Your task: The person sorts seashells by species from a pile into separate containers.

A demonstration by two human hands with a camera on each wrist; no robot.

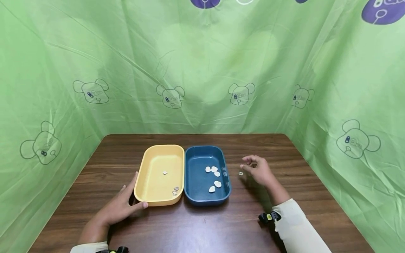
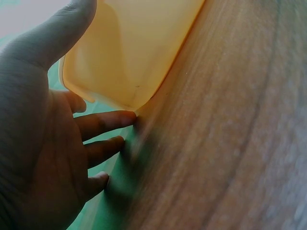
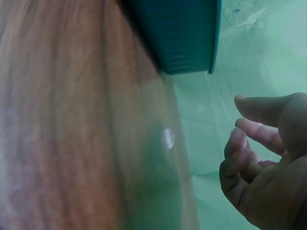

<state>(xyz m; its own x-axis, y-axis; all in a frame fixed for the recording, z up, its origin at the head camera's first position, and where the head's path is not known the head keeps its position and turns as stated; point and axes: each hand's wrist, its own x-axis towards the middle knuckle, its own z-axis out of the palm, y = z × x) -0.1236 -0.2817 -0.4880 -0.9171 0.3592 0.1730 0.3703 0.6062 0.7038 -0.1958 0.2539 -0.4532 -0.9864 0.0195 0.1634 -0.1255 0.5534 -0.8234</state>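
My left hand [image 1: 118, 207] rests at the front left corner of a yellow tray [image 1: 138, 182], thumb against the front wall and fingers spread along the left side. In the left wrist view those fingers are nearly straight beside the tray wall [image 2: 129, 52]. To the right of a blue tray [image 1: 207, 202], my right hand [image 1: 260, 171] hovers with bent fingers and a gap between thumb and forefinger. A small whitish shell-like piece [image 1: 241, 173] lies on the table just below its fingertips. The right wrist view shows that piece [image 3: 168, 139] apart from the hand.
The trays stand side by side on a dark wooden table [image 1: 202, 228]. Several white shell-like pieces [image 1: 217, 183] lie in the blue tray. A few smaller ones [image 1: 175, 193] sit in the yellow tray. Green printed curtain [image 1: 202, 116] encloses the table's back and sides.
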